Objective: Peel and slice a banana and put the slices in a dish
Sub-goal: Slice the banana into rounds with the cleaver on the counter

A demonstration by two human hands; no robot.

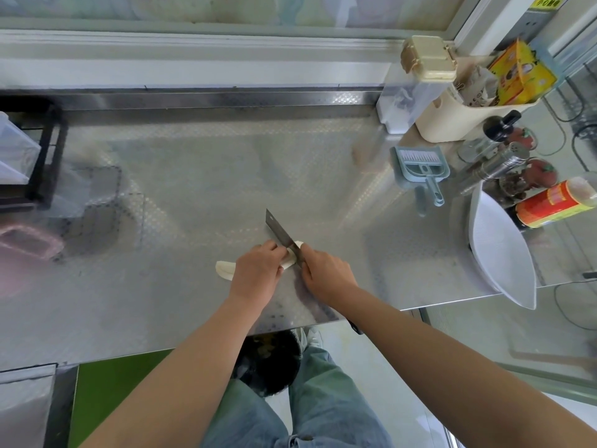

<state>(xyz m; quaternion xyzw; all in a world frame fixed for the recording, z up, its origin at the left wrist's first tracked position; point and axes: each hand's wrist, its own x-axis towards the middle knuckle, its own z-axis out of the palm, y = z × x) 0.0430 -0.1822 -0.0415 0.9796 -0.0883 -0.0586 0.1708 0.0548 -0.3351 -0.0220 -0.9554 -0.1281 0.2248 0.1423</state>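
— Hands?
— Two: left hand (pixel 256 270) curled over one peeled banana (pixel 226 270), right hand (pixel 326 270) gripping one knife (pixel 279 229) set across it.
— Where?
— Near the front edge of the bench (pixel 193 189); one white dish (pixel 497 253) at its right edge.

The surface (pixel 200 176) is glossy embossed metal, the knife blade (pixel 277 226) dull dark metal, the dish (pixel 504 253) smooth white plastic.

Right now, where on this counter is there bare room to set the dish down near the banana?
The counter is bare behind the knife, from the black rack across to the blue dustpan. A smaller bare patch lies between the right hand and the white dish. The right rear corner is crowded: cream caddy, bottles, red can.
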